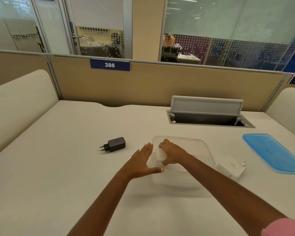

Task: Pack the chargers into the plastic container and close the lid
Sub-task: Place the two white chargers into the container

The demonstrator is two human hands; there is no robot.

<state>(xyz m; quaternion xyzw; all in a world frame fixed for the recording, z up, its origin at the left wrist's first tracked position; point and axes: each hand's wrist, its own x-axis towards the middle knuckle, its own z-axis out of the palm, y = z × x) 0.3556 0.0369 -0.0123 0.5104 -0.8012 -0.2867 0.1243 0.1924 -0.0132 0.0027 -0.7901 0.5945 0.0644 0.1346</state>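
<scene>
**Head view: the right hand (173, 154) is lowering a white charger (160, 155) into the left end of the clear container (201, 150).**

Head view: the right hand's fingers are curling round the white charger and holding it inside the container's left wall, while the left hand (143, 160) is lying open and flat against that wall from outside, holding nothing and apparently steadying the container. To do this step well, the charger is best set flat in the corner, leaving floor for the others. A black charger (115, 144) is lying well apart to the left on the desk (58, 167); a white adapter (230, 167) is sitting just beside the container's right edge; the blue lid (272, 152) is lying further right, near the desk edge. The open cable hatch (209, 119) is lying behind; the left and near sides are offering free room.
</scene>
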